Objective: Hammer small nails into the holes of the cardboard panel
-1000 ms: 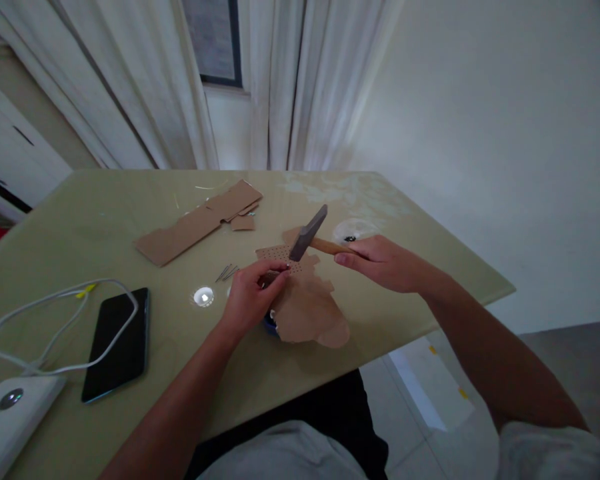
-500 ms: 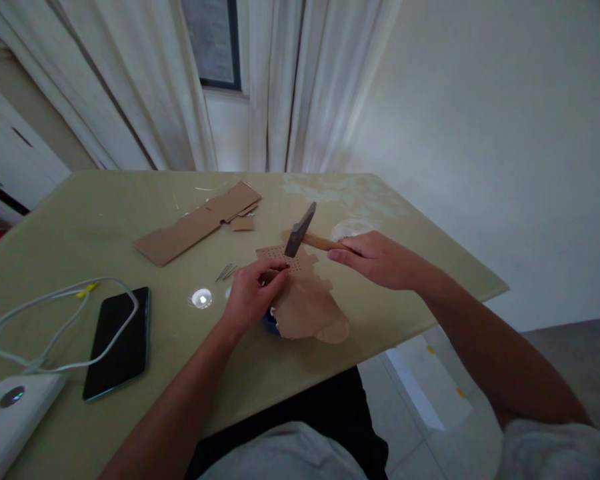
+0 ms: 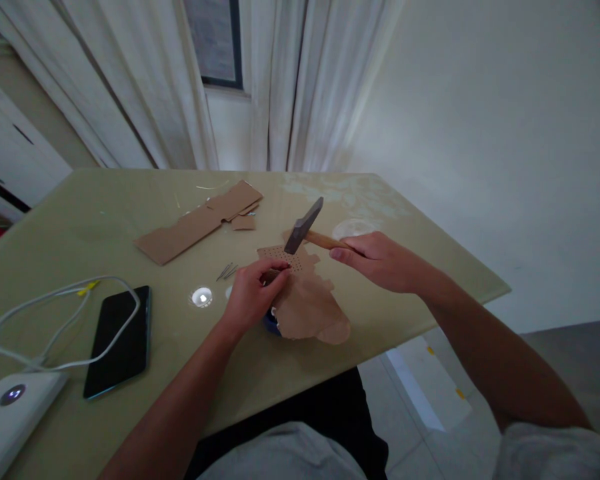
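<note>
My right hand [image 3: 377,260] is wrapped round the wooden handle of a hammer [image 3: 304,225]. The hammer's dark metal head is tilted just above my left fingertips. My left hand [image 3: 257,290] rests on a torn piece of brown cardboard [image 3: 310,307], thumb and forefinger pinched together at the edge of a patch of small punched holes. Whatever sits in that pinch is too small to make out. Under the cardboard's left side shows part of a blue round object [image 3: 271,323]. Several thin metal nails [image 3: 226,271] lie on the table left of my left hand.
Cut cardboard strips [image 3: 200,225] lie at the back of the table [image 3: 170,373]. On the left are a black phone [image 3: 117,343], a white cable [image 3: 60,293] looped over it, and a white power bank [image 3: 23,413]. The table's front edge is near my body.
The hammer head has tilted slightly, its upper end shifting right and up. My left hand stays in place on the cardboard. The view has shifted very slightly.
</note>
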{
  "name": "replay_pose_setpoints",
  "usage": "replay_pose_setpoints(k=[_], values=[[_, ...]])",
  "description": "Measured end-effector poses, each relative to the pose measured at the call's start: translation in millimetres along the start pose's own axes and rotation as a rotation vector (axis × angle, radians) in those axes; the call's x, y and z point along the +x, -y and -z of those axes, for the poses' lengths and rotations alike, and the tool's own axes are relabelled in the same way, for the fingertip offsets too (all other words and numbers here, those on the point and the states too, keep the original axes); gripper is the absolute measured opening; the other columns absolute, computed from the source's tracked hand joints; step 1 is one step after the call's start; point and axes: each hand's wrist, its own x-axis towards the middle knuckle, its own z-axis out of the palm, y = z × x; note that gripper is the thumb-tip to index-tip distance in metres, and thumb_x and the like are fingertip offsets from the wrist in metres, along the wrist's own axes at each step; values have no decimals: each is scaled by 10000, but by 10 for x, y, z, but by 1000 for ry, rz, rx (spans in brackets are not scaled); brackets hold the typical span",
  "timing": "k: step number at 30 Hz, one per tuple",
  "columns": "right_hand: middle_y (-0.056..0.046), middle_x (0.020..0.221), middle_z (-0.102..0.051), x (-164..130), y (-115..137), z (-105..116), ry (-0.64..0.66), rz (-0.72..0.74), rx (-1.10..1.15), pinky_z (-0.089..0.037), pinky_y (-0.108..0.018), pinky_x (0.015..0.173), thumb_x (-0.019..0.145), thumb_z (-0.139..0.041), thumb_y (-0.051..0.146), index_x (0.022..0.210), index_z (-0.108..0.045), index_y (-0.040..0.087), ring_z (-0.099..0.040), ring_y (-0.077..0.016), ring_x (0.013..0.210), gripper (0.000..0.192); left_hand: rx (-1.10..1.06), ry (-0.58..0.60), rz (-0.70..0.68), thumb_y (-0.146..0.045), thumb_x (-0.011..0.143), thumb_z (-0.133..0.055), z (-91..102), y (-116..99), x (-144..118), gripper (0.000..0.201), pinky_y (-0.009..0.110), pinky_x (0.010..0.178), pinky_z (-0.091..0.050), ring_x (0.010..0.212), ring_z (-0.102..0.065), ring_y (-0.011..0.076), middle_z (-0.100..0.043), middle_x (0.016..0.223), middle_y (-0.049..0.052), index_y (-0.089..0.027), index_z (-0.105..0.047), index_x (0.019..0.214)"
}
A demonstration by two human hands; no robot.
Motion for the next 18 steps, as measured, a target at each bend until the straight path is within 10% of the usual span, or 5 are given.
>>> replay_pose_setpoints(k=[18], values=[[-13,722,-604,0,-3,-129,57,-17,-28,-287,-353,708,1160,-495,581,752,-585,214,-538,-170,697,556,17,23,-2,-325,947,-748,25,-61,-6,189,244,628,-541,642,-703,150,-831,794,9,-210,-876,1025]])
